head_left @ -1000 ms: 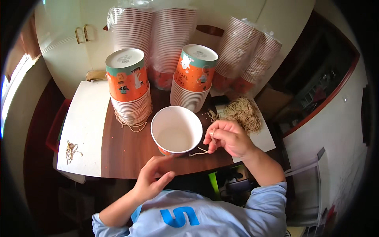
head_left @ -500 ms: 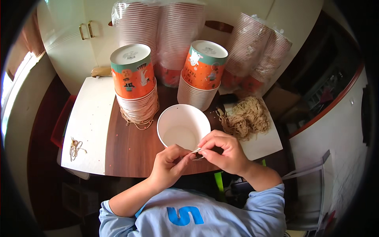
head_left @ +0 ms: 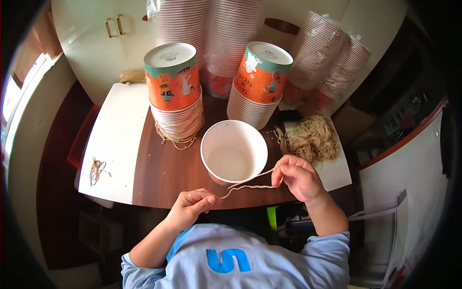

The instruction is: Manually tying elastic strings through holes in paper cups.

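A beige cord stretches between my two hands in front of a white paper bucket. My left hand pinches one end of it, low at the table's front edge. My right hand is closed on the other part, where the cord loops back toward the bucket in a second strand. The bucket stands upright with its mouth up, and its inside shows bare white. A small dark hole sits near its far rim. Neither hand touches the bucket.
Behind stand two upside-down stacks of orange and green buckets, the left stack with cords around it, the right stack without. A tangled cord heap lies at right, a small cord bundle at left. Tall plastic-wrapped bucket stacks rise behind.
My hands were close together at the bucket's near rim and have drawn apart, left hand leftward and down, right hand rightward. The cord now spans the gap. The whole view has shifted slightly.
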`<state>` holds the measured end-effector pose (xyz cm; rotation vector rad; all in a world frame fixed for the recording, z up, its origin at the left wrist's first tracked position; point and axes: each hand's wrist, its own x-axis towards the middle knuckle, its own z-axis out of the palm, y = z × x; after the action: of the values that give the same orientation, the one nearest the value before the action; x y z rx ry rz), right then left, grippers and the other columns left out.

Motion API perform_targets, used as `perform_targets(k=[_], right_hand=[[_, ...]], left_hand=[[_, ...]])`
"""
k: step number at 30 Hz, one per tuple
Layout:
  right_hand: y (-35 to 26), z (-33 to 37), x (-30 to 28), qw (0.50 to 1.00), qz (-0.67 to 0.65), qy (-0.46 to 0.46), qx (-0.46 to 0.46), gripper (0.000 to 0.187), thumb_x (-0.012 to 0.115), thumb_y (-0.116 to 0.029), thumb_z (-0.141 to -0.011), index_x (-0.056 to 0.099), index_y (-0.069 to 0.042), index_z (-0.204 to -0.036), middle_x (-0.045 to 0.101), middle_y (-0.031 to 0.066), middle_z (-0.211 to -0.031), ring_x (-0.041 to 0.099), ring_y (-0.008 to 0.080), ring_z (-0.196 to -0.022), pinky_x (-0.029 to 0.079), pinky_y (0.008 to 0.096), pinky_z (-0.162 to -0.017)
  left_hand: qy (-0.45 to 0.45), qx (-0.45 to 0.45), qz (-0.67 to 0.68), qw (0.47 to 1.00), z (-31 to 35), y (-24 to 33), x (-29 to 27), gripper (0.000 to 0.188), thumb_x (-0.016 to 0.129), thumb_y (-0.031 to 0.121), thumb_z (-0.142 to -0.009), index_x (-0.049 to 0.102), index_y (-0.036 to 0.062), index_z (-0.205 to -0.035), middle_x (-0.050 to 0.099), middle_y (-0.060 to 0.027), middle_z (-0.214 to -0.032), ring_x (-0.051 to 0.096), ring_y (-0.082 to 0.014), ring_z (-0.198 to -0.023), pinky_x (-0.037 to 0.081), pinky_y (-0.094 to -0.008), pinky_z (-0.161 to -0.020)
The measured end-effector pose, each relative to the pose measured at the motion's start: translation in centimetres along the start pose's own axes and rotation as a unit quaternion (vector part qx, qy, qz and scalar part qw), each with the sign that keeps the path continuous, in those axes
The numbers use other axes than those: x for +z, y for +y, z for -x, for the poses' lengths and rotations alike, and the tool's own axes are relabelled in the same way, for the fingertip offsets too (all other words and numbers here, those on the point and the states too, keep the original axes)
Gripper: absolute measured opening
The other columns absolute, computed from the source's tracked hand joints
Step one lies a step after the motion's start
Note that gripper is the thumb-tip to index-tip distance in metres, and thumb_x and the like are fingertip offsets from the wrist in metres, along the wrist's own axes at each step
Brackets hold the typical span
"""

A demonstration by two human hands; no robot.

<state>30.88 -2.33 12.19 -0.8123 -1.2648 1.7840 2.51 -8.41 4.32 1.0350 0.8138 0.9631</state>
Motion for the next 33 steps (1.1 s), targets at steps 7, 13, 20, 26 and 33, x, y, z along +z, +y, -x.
perform_targets(k=[7,13,20,26,33], right_hand=[[-0.9,0.3,0.9,0.996,0.081,-0.016,0.032,0.017,0.050,-0.013,-0.090,0.060,0.000,-0.085,0.061,0.0048,-0.077,0.055,0.0097,-0.069,0.046,0.0239,-0.067],[-1.7,0.4,3.6,0.978,0.125,-0.106,0.125,0.017,0.051,-0.015,-0.093,0.061,0.000,-0.090,0.057,-0.0011,-0.076,0.050,0.0033,-0.063,0.038,0.0171,-0.055],[-2.6,0.9,1.8,0.987,0.153,-0.017,0.044,0.017,0.053,-0.014,-0.090,0.062,-0.001,-0.084,0.060,-0.0007,-0.075,0.047,0.0040,-0.063,0.039,0.0191,-0.058],[-2.3,1.2,0.5,0.800,0.580,-0.111,-0.102,0.016,0.067,-0.013,-0.075,0.066,-0.004,-0.088,0.063,0.0066,-0.081,0.058,0.0220,-0.075,0.046,0.0312,-0.072],[-0.4,1.1,5.0,0.868,0.439,-0.180,-0.147,0.059,0.068,-0.011,-0.077,0.044,-0.001,-0.130,0.048,0.0162,-0.129,0.052,0.0280,-0.117,0.042,0.0361,-0.098]], left_hand=[[0.014,0.123,-0.133,0.983,-0.4,-0.1,1.3,0.026,0.062,0.008,-0.089,0.061,0.0007,-0.114,0.054,-0.0066,-0.103,0.055,-0.0090,-0.079,0.046,-0.0215,-0.068],[-0.043,0.193,-0.144,0.970,-1.6,2.4,5.1,0.034,0.066,0.008,-0.086,0.058,0.0015,-0.118,0.057,-0.0084,-0.113,0.055,-0.0089,-0.074,0.047,-0.0227,-0.064],[-0.065,0.031,-0.122,0.990,-0.9,-0.3,2.6,0.019,0.058,0.017,-0.093,0.066,0.0001,-0.096,0.064,-0.0019,-0.079,0.055,-0.0076,-0.073,0.046,-0.0227,-0.065],[-0.055,-0.014,-0.048,0.997,-0.1,-0.4,1.7,0.022,0.059,0.021,-0.093,0.068,0.0016,-0.095,0.064,0.0004,-0.079,0.055,-0.0043,-0.071,0.043,-0.0192,-0.060],[-0.110,-0.091,-0.035,0.989,-0.5,2.6,2.6,0.021,0.060,0.020,-0.093,0.070,0.0023,-0.097,0.063,0.0004,-0.075,0.054,-0.0044,-0.068,0.043,-0.0199,-0.059]])
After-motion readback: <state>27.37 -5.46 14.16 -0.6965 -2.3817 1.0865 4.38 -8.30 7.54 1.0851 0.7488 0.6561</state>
